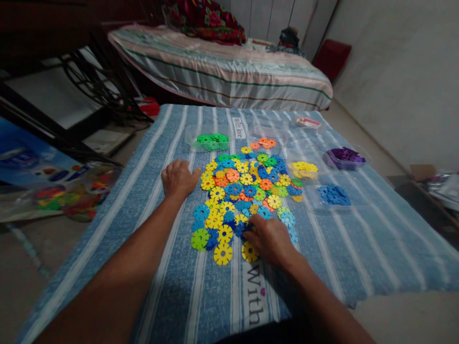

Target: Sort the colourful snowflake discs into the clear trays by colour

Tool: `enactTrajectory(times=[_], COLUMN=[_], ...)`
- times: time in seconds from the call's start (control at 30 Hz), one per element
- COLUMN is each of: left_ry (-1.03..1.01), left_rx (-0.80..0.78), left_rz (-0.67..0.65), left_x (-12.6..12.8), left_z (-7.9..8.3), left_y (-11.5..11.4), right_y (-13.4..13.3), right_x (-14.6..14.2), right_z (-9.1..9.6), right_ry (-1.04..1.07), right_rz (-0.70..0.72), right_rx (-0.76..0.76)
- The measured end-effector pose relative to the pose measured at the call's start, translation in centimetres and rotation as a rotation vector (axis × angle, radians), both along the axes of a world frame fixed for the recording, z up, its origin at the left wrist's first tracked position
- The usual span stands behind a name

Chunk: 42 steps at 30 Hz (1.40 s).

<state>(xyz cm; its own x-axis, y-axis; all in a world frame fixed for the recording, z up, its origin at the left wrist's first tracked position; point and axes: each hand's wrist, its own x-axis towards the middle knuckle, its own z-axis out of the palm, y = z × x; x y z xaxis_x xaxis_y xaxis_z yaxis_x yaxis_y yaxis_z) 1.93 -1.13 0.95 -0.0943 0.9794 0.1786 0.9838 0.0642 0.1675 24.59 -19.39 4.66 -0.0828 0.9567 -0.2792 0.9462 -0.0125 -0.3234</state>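
Note:
A loose pile of flat notched plastic discs point(246, 179) in yellow, blue, green and orange covers the middle of the cloth. My left hand point(179, 179) rests palm down on the cloth at the pile's left edge, thumb apart from the fingers, holding nothing. At the pile's near edge, my right hand point(270, 239) has its fingers curled down and pinched at a dark blue notched disc point(247, 228), partly hidden by the fingertips. A yellow disc point(250, 251) lies just below those fingers. Another yellow disc point(223, 253) is at the near left.
Clear plastic boxes hold sorted discs: green point(212, 140), orange point(265, 143), yellow point(304, 168), purple point(346, 156) and blue point(333, 195). They stand on a blue striped cloth point(172, 286). A bed point(229, 71) is beyond, and bags of colourful pieces point(77, 196) lie at left.

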Motion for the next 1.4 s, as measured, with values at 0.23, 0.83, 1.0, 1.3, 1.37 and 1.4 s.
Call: enactTrajectory(times=[0.23,0.83,1.0,1.3,1.37,1.4], left_ry=[0.001,0.049,0.048,0.019,0.012,0.008], left_rx=[0.005,0.027,0.024,0.039,0.039,0.036], left_rz=[-0.007,-0.003,-0.002,-0.004,-0.007,-0.006], left_x=[-0.1,-0.1,0.1,0.1,0.1,0.1], left_z=[-0.2,-0.7,-0.6,-0.9,-0.9,-0.9], left_y=[0.0,0.0,-0.2,-0.5,-0.5,-0.6], right_y=[-0.5,-2.2,-1.1,-1.0,-1.1,-1.2], right_x=[4.8,1.7,-2.0,-2.0,-1.6,-1.5], right_z=[0.0,-1.3,0.3,0.9,0.7,0.6], right_ry=[0.345,0.225,0.060,-0.146,-0.144,-0.143], right_rz=[-0.149,0.227,0.437,0.293,0.272,0.268], right_rx=[0.261,0.273,0.104,0.024,0.063,0.077])
